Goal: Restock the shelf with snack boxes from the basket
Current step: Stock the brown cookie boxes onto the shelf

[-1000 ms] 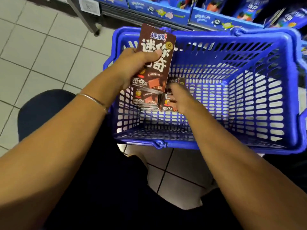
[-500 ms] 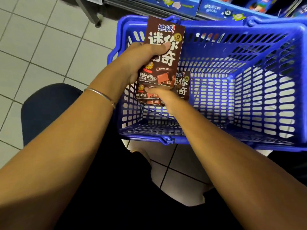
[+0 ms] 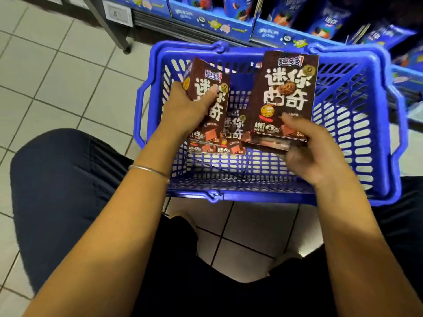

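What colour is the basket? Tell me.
Blue basket, with slotted walls; it shows clearest in the head view.

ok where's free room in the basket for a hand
Bare mesh floor fills the right half of the basket, between the right hand and the right wall. The left end is crowded: the remaining boxes sit there, under the left hand and its box.

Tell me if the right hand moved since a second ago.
Yes. The right hand rose from the floor of the blue basket and shifted right along its near rim, now gripping a brown snack box.
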